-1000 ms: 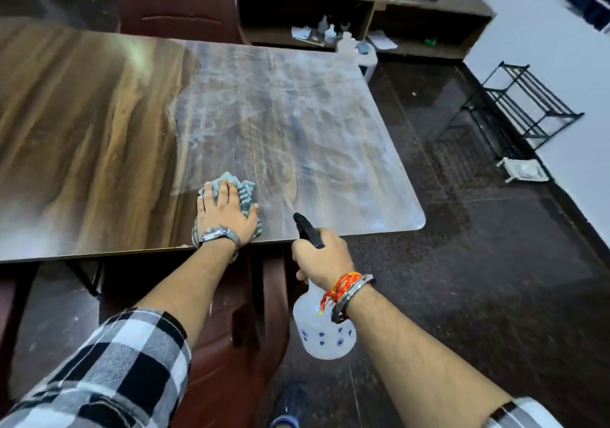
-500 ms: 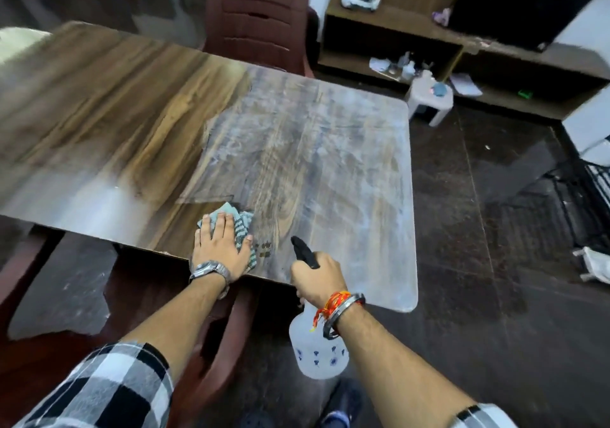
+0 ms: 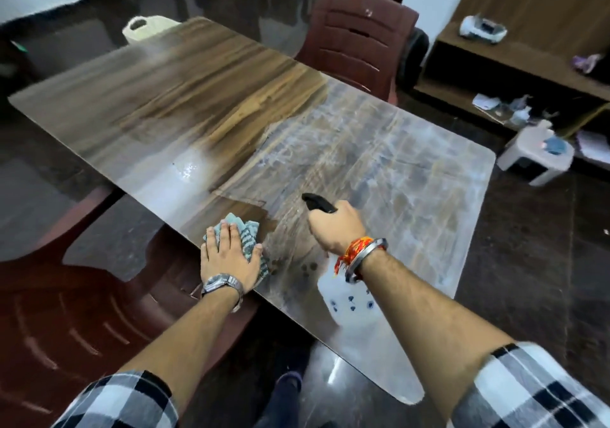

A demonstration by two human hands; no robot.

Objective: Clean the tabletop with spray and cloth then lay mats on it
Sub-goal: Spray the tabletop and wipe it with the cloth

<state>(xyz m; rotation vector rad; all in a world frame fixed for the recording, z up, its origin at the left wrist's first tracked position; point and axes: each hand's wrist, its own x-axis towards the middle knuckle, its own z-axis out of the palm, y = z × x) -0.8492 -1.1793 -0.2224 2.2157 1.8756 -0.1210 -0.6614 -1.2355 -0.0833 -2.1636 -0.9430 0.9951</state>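
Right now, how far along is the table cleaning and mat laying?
Done: the left half of the brown wood-grain tabletop looks wiped. In hand: the left hand presses the blue-grey cloth at the near edge; the right hand holds the white spray bottle. Left: the right half is streaked whitish, and no mats are in view.

No words, brands or numbers can be read anywhere. The spray bottle point(image 3: 350, 300) carries small blue marks, seemingly a printed pattern rather than letters. The wristwatch point(image 3: 218, 280) dial is too small to read, and the papers point(image 3: 485, 101) on the shelf point(image 3: 442, 87) are blurred.
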